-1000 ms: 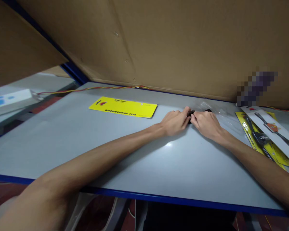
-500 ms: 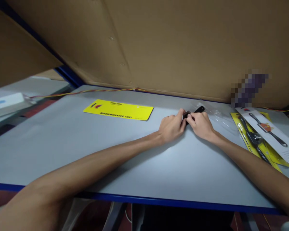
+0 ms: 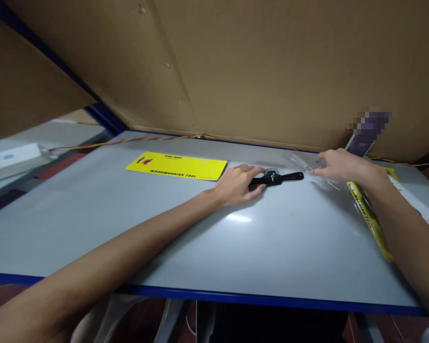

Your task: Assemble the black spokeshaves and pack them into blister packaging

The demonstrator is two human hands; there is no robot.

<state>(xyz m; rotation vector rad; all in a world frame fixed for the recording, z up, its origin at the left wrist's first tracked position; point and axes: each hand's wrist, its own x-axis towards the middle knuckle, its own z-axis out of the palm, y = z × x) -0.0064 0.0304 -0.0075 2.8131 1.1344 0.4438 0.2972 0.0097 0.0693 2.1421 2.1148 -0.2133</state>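
A black spokeshave (image 3: pixel 272 178) lies across the table, its bare handle pointing right. My left hand (image 3: pixel 238 185) is closed around its left handle, thumb in front and fingers behind. At the back right, a clear plastic blister shell (image 3: pixel 327 182) rests on the table. My right hand (image 3: pixel 343 164) has come down on that shell from above, thumb and fingers pinching its upper part. To the left is a flat yellow backing card (image 3: pixel 178 166) printed "WOODWORKING TOOL".
Under my right forearm lie a yellow-carded tool pack (image 3: pixel 370 221) and a white printed card (image 3: pixel 414 205). A pixelated upright object (image 3: pixel 368 133) leans against the cardboard wall (image 3: pixel 253 71). Twisted wires (image 3: pixel 146 138) run along the table's back edge.
My right hand has left the spokeshave and moved right to the plastic shell. The spokeshave now lies flatter, with its right part uncovered. My left hand has shifted slightly left.
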